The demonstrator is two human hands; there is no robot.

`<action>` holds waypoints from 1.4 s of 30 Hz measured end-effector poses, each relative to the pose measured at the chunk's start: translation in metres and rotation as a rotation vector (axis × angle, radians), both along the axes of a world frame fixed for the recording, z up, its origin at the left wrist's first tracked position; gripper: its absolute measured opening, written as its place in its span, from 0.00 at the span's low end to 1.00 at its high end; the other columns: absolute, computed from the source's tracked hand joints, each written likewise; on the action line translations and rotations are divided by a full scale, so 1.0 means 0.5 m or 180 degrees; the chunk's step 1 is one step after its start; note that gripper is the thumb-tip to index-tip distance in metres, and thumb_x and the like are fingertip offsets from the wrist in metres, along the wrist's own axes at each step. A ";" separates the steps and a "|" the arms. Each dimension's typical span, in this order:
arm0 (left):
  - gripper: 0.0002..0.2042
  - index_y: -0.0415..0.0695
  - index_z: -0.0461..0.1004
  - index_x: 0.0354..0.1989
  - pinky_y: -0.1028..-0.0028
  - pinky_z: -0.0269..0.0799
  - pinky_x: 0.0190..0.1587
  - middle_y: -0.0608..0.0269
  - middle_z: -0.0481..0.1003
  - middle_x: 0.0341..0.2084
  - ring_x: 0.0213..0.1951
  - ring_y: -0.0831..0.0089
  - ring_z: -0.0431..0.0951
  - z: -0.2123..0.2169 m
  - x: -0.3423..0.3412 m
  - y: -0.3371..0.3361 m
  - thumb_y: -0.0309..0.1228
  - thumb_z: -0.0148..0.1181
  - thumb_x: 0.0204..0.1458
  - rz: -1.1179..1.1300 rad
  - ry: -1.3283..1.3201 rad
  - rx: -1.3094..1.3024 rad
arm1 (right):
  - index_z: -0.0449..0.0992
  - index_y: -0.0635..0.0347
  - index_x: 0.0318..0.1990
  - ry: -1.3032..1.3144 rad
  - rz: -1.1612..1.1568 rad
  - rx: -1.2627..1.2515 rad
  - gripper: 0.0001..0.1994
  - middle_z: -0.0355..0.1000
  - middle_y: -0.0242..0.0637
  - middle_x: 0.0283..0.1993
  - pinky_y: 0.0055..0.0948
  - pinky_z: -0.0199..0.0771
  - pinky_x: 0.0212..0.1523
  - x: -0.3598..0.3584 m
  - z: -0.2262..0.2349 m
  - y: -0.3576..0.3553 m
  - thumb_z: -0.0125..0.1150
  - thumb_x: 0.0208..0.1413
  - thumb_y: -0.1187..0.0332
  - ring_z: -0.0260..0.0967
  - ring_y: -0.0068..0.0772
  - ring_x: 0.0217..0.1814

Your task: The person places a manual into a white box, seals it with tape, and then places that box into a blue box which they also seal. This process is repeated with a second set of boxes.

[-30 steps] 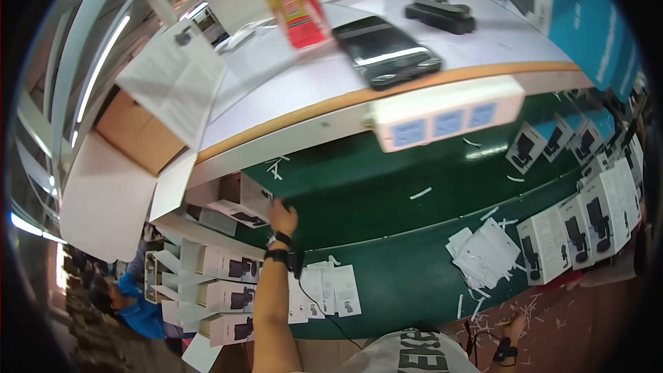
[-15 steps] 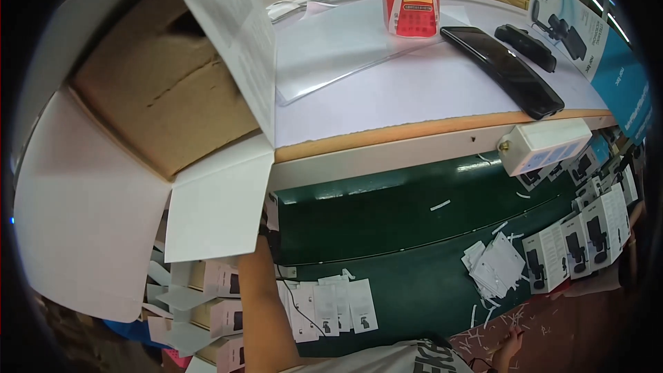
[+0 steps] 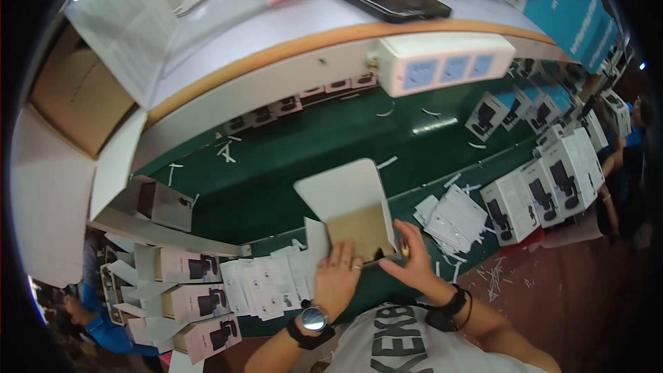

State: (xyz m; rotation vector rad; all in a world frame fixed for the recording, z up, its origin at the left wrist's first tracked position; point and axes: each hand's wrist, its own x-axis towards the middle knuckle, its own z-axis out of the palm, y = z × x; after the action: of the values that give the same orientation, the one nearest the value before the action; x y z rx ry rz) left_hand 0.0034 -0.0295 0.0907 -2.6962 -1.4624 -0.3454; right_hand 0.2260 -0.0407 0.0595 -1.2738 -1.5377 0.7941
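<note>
At lower centre, the left hand lies flat against the open box, presumably steadying it; the right hand, spread, flanks it, contact unclear.

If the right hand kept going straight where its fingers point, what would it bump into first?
Probably the right side of the open box, just ahead of the right hand. Depth is unclear here, so I can't tell whether the fingertips already touch it.

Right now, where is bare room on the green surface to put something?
Free: the green surface between the open box and the single printed box to its left. Crowded: leaflets at the near left, paper pile and boxes at the right.
</note>
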 end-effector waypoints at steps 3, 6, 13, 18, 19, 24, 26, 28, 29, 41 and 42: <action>0.10 0.44 0.77 0.41 0.57 0.75 0.52 0.48 0.69 0.63 0.62 0.53 0.71 -0.053 0.066 -0.041 0.30 0.64 0.50 -0.0690 -0.0172 -0.0358 | 0.67 0.63 0.66 0.1197 -0.1023 -0.0744 0.34 0.71 0.42 0.56 0.32 0.70 0.49 0.027 -0.139 -0.018 0.74 0.52 0.65 0.69 0.33 0.49; 0.14 0.43 0.76 0.43 0.61 0.73 0.54 0.49 0.70 0.62 0.62 0.56 0.73 0.007 0.087 -0.106 0.29 0.69 0.48 -0.0376 -0.1525 0.0003 | 0.68 0.63 0.65 0.0677 -0.1007 -0.0609 0.32 0.72 0.42 0.55 0.33 0.72 0.50 0.065 -0.188 -0.031 0.72 0.54 0.66 0.70 0.34 0.48; 0.27 0.33 0.66 0.63 0.67 0.70 0.58 0.49 0.71 0.58 0.58 0.61 0.72 -0.175 0.051 -0.132 0.30 0.66 0.57 0.0934 -0.2999 -0.1281 | 0.70 0.65 0.63 0.0713 -0.0796 -0.0917 0.27 0.75 0.41 0.54 0.33 0.73 0.54 0.065 -0.170 -0.033 0.67 0.57 0.69 0.73 0.34 0.51; 0.32 0.33 0.58 0.69 0.65 0.67 0.63 0.46 0.68 0.62 0.59 0.61 0.71 -0.179 0.132 -0.082 0.29 0.63 0.60 0.1896 -0.4807 -0.2200 | 0.68 0.67 0.63 0.0770 -0.0762 -0.1117 0.25 0.75 0.41 0.55 0.31 0.72 0.57 0.051 -0.106 -0.048 0.65 0.59 0.71 0.73 0.28 0.54; 0.30 0.33 0.58 0.69 0.66 0.67 0.62 0.47 0.68 0.62 0.59 0.62 0.71 -0.184 0.130 -0.085 0.29 0.62 0.60 0.1771 -0.4660 -0.1944 | 0.68 0.67 0.63 0.0740 -0.0774 -0.1070 0.25 0.75 0.41 0.55 0.31 0.72 0.57 0.047 -0.104 -0.050 0.65 0.59 0.72 0.73 0.29 0.54; 0.29 0.33 0.60 0.69 0.67 0.69 0.61 0.51 0.72 0.59 0.56 0.65 0.74 -0.199 0.116 -0.043 0.30 0.62 0.62 0.1677 -0.4487 -0.1496 | 0.68 0.68 0.64 0.0530 -0.0856 -0.0608 0.29 0.75 0.46 0.57 0.36 0.73 0.58 0.000 -0.191 -0.016 0.66 0.55 0.70 0.75 0.40 0.57; 0.30 0.33 0.61 0.69 0.67 0.69 0.61 0.52 0.73 0.58 0.55 0.65 0.75 -0.209 0.073 -0.050 0.31 0.63 0.62 0.1817 -0.4535 -0.1453 | 0.67 0.68 0.64 0.0712 -0.0788 -0.0947 0.28 0.75 0.47 0.58 0.35 0.72 0.59 0.005 -0.185 0.011 0.66 0.55 0.71 0.74 0.39 0.57; 0.30 0.33 0.61 0.70 0.66 0.70 0.60 0.52 0.75 0.56 0.54 0.65 0.76 -0.223 0.025 -0.068 0.31 0.63 0.61 0.1126 -0.4056 -0.1990 | 0.67 0.68 0.64 0.0799 -0.0665 -0.1121 0.28 0.74 0.48 0.58 0.34 0.72 0.59 0.023 -0.173 0.013 0.66 0.55 0.71 0.74 0.39 0.58; 0.31 0.33 0.61 0.70 0.65 0.71 0.60 0.52 0.75 0.55 0.54 0.65 0.76 -0.229 -0.012 -0.071 0.31 0.63 0.61 0.0990 -0.3922 -0.2103 | 0.68 0.68 0.64 0.0704 -0.0609 -0.1237 0.27 0.74 0.48 0.58 0.34 0.72 0.60 0.034 -0.160 0.010 0.65 0.56 0.72 0.74 0.39 0.58; 0.22 0.34 0.79 0.41 0.52 0.80 0.42 0.42 0.81 0.39 0.41 0.48 0.84 -0.451 -0.323 -0.086 0.47 0.60 0.58 0.3131 0.0352 -0.1385 | 0.70 0.65 0.64 0.0223 -0.0272 -0.0954 0.25 0.77 0.39 0.54 0.30 0.75 0.51 0.050 -0.134 -0.059 0.66 0.59 0.71 0.75 0.28 0.46; 0.22 0.34 0.79 0.41 0.52 0.80 0.42 0.42 0.81 0.39 0.41 0.48 0.84 -0.445 -0.331 -0.080 0.47 0.60 0.58 0.3088 0.0336 -0.1396 | 0.70 0.64 0.63 -0.0054 -0.0190 -0.0785 0.25 0.77 0.37 0.53 0.28 0.75 0.50 0.058 -0.137 -0.068 0.67 0.59 0.71 0.74 0.25 0.45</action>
State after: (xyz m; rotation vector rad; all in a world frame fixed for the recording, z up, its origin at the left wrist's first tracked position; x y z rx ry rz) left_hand -0.1622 -0.0697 -0.1320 -1.8050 -2.7655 0.1970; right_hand 0.2549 -0.0745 -0.0091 -1.5016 -1.4401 0.9585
